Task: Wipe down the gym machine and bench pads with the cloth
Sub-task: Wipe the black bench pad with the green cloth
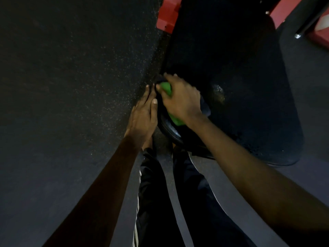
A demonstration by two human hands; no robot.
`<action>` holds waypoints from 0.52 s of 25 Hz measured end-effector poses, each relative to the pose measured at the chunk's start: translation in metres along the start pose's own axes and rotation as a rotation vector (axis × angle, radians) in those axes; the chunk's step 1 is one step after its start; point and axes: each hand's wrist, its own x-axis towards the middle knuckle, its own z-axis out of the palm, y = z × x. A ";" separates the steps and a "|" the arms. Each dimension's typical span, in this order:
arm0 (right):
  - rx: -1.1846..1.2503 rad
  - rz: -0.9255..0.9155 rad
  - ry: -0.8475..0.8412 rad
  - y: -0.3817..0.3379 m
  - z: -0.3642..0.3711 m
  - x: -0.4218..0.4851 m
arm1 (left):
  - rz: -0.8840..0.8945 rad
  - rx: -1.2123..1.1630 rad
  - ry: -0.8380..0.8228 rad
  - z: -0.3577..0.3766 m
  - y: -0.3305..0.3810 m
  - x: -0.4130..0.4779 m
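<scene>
- Our right hand (179, 97), at the centre of the frame, is closed over the green cloth (167, 89), pressing it onto the left edge of the black bench pad (240, 86); gripped this way, we judge, so the palm can push the cloth along the rim.
- Our left hand (142, 113) lies flat with fingers together, just left of the right one, against the pad's side; it looks to be bracing the edge while the other wipes.
- A dark fold, perhaps more cloth, shows under the right wrist; we cannot tell.
- The pad fills the right half of the frame, a faint sheen near its middle.
- Red machine frame (169, 13) peeks in along the top.
- The speckled floor (71, 68) spreads across the left.
- Our dark trousers (156, 202) hang at the bottom centre.
</scene>
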 end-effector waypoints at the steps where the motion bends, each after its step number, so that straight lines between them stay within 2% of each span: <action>1: -0.001 0.018 0.018 -0.002 0.000 0.021 | -0.017 -0.009 0.002 0.000 0.003 -0.001; 4: -0.054 0.008 -0.021 -0.006 0.000 0.069 | -0.022 0.012 0.011 -0.003 0.011 -0.003; 6: -0.069 -0.023 -0.058 -0.002 -0.003 0.070 | -0.056 0.035 0.024 -0.002 0.014 -0.004; 11: -0.004 -0.127 -0.079 0.020 -0.012 -0.041 | -0.117 0.017 0.024 -0.003 0.018 -0.007; 13: -0.002 -0.126 -0.046 0.023 -0.013 -0.045 | -0.129 0.004 0.024 -0.003 0.019 -0.007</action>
